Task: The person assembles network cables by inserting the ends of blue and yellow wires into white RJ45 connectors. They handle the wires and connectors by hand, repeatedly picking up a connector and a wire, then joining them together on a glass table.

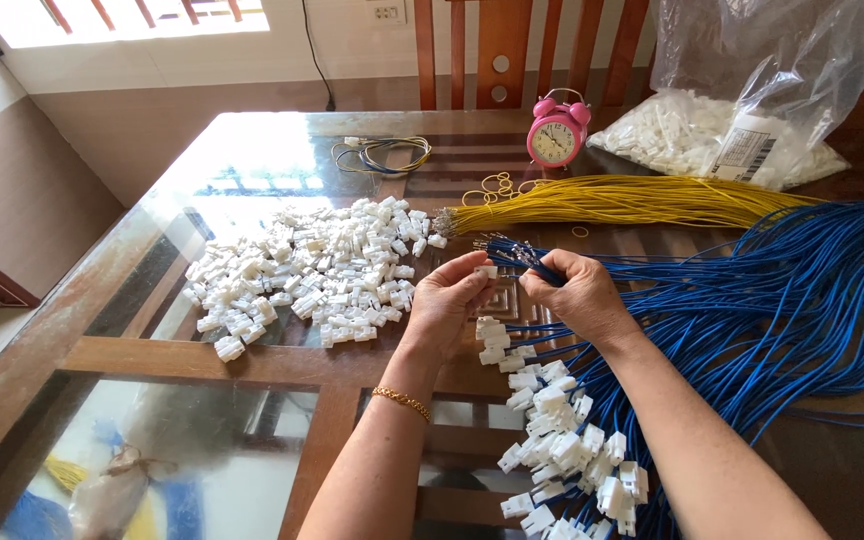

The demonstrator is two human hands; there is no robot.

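Observation:
My left hand (447,300) pinches a small white plastic connector (487,271) at its fingertips. My right hand (577,295) grips a blue wire (542,268) by its end and holds it against the connector. A loose pile of white connectors (312,275) lies just left of my left hand. A large bundle of blue wires (782,300) fans out to the right under my right hand. Blue wires fitted with white connectors (562,440) lie in a heap below both hands.
A bundle of yellow wires (632,200) lies behind the blue ones, with rubber bands (497,185) beside it. A pink alarm clock (557,130), a small coil of wires (382,155) and a clear bag of white connectors (722,135) stand at the glass-topped table's (202,440) far side.

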